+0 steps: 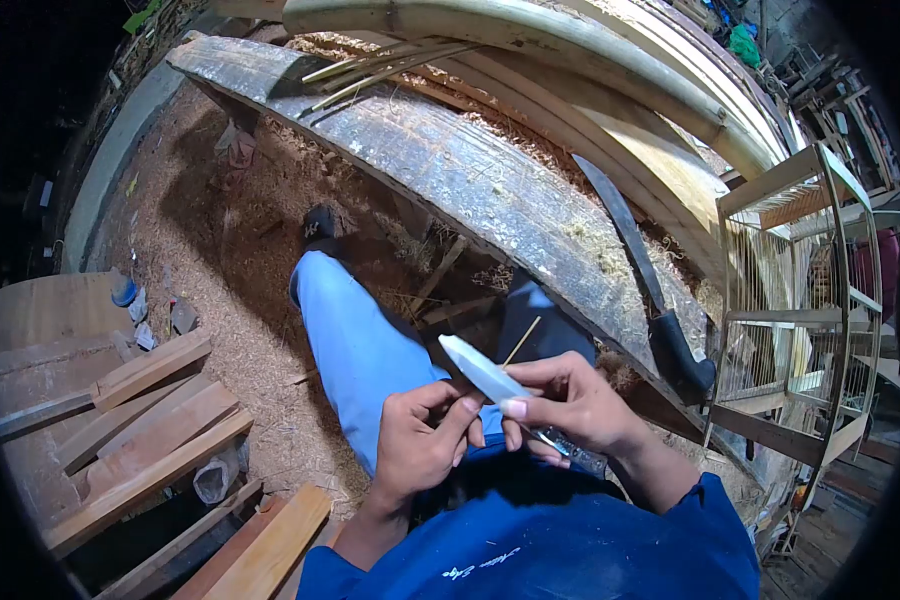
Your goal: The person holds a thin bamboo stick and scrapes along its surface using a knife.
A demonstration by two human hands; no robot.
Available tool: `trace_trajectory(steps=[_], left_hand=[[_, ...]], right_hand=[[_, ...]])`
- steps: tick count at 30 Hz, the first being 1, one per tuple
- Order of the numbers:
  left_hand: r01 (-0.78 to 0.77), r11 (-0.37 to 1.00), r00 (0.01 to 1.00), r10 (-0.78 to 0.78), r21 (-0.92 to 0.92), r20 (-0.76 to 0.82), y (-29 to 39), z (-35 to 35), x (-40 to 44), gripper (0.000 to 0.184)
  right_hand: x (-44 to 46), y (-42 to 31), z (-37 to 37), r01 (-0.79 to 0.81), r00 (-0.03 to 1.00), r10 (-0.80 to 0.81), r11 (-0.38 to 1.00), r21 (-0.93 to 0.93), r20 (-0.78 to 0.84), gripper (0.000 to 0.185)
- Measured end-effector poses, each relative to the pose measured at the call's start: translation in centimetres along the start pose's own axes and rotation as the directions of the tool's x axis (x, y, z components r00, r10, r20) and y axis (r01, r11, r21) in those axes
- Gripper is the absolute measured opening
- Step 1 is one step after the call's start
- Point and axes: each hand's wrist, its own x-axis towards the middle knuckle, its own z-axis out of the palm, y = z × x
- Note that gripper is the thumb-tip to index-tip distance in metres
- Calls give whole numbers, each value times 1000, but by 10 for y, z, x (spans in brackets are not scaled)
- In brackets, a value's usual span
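A knife (478,369) with a pale blade and a clear-looking handle lies across my right hand (578,405), whose fingers are closed around it near the blade's base. The blade points up and to the left. Behind the blade, a thin bamboo stick (522,341) rises at a slant beside my right fingertips. My left hand (432,437) is closed in a pinch at the blade's lower side, thumb against index finger; what it pinches is too small to make out. Both hands are close together above my lap.
A shavings-strewn plank bench (450,160) crosses ahead, bearing thin sticks (385,72) and a black-handled machete (625,230). On the right stands a wooden cage frame (800,315). Cut boards (160,440) are stacked at left. Long bamboo poles (570,45) lie behind the bench.
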Motion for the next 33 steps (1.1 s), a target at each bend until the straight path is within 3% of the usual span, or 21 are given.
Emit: trace_trajectory(steps=[4,7,10,12,16,18,20,26,28,31,33], left_hand=[[1,998,1000,-1,67,3,5,2,-2,21],[-10,999,1000,11,34,-24,-1,1,-2,21],[2,999,1000,-2,42,-2,4,2,-1,21],[3,998,1000,-3,64,-1,6,2,-2,21],[32,998,999,-31,50,-14,0,0,-2,22],[-7,998,1000,7,68,2,1,1,-1,23],[-47,996,999,46,79,12,2,1,-1,23],[18,997,1000,-20,82,17,4,-4,-2,24],[25,996,999,-27,80,20,6,-3,-2,24],[22,998,1000,-23,57,10,-1,-6,-2,25],[15,996,1000,-16,86,5,-2,-7,0,25]], right_hand=[[-5,-9,-13,144,988,-142,989,33,-68,40],[-1,-2,1,-6,1000,6,1000,9,-9,40],[-3,-9,-5,9,999,-10,1000,-17,-53,38],[-3,-9,-14,126,992,-124,989,77,-29,40],[0,1,-2,-6,1000,6,999,53,1,43],[-1,-3,-7,8,999,-6,999,51,-39,45],[-4,-8,-11,130,990,-122,985,109,-75,45],[-3,-9,-7,24,997,-25,1000,-19,-68,40],[-3,-14,-14,142,988,-137,988,64,-78,41],[1,-6,-4,-18,1000,17,1000,-21,-17,47],[5,0,-1,-26,1000,26,1000,-3,-15,46]])
